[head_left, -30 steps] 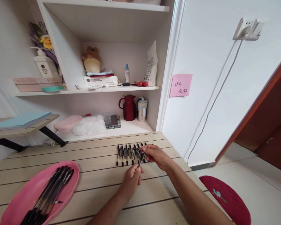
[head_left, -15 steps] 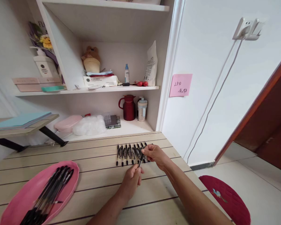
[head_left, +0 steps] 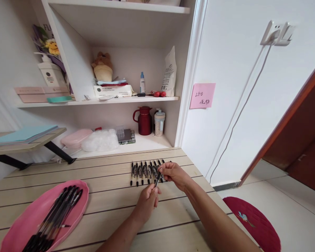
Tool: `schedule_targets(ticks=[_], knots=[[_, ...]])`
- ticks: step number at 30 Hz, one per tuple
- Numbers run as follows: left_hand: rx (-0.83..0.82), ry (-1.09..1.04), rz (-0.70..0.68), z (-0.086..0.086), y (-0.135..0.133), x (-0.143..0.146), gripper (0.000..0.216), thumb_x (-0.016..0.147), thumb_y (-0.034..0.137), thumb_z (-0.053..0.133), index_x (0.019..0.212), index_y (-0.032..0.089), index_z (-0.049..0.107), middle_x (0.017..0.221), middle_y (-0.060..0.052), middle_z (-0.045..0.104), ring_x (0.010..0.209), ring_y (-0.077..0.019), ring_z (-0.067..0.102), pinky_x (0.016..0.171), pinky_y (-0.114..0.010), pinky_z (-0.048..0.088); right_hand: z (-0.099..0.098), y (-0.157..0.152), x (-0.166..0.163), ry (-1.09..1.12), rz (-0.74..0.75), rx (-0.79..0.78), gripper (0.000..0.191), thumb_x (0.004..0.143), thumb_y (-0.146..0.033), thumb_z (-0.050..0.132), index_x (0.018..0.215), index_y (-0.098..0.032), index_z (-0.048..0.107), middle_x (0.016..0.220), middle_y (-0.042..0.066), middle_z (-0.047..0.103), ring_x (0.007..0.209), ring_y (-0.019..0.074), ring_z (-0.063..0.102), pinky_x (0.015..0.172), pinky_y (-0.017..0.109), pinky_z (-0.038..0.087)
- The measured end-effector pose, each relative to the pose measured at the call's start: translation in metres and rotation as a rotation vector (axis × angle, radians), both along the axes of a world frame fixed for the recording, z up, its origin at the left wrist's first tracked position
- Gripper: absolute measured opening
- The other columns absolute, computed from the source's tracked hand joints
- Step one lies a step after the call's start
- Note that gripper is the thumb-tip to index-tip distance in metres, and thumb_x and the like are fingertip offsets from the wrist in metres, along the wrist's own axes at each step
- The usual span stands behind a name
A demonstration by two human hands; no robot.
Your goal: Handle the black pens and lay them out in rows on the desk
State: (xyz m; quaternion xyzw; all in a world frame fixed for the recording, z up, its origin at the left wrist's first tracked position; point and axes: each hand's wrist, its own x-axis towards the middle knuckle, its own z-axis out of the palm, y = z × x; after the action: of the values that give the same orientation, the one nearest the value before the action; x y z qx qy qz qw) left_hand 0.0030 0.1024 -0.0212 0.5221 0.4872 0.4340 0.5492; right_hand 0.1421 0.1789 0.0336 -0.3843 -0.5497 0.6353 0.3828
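Between my two hands a dark pen (head_left: 157,179) is held at a slant over the table. My left hand (head_left: 147,199) is closed around its lower end. At the upper end, the thumb and fingers of my right hand (head_left: 173,173) pinch the black tip. Just behind my hands lies a row of black pens (head_left: 145,171), with dark oval pieces lying between them. My right hand hides part of the row's right end. To the left, a pink scalloped tray (head_left: 21,224) holds a pile of black pens (head_left: 56,217).
The slatted wooden table (head_left: 107,206) meets a white shelf unit at the back. A dark red jug (head_left: 144,121) and a pale cup (head_left: 159,123) stand there. On the left is a small raised stand (head_left: 52,135) with black legs. A red stool (head_left: 254,224) sits at the right.
Almost nothing differs. Both hands keep their hold on the pen, and my right fingers have shifted only slightly at its upper end.
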Motion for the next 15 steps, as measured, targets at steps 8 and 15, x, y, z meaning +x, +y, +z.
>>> schedule_targets(ticks=[8,15], knots=[[0.021,0.026,-0.004,-0.0014,0.0009,-0.0008,0.027,0.079,0.043,0.039,0.077,0.017,0.045,0.041,0.010,0.036,0.032,-0.0040,0.021,0.037,-0.019,0.015,-0.0005,-0.0004,-0.0007,0.018,-0.010,-0.011,0.029,0.059,-0.040,0.067,0.069,-0.016,0.056,0.049,-0.006,0.046,0.040,0.0045,0.038,0.039,0.019,0.019],[0.012,0.036,-0.009,0.0006,0.0008,-0.0010,0.027,0.079,0.044,0.040,0.077,0.017,0.045,0.041,0.010,0.036,0.032,-0.0041,0.021,0.038,-0.019,0.016,-0.0011,0.0014,0.0010,0.016,-0.030,-0.004,0.030,0.059,-0.041,0.068,0.061,-0.016,0.052,0.044,-0.007,0.042,0.039,0.0043,0.034,0.039,0.020,0.018]])
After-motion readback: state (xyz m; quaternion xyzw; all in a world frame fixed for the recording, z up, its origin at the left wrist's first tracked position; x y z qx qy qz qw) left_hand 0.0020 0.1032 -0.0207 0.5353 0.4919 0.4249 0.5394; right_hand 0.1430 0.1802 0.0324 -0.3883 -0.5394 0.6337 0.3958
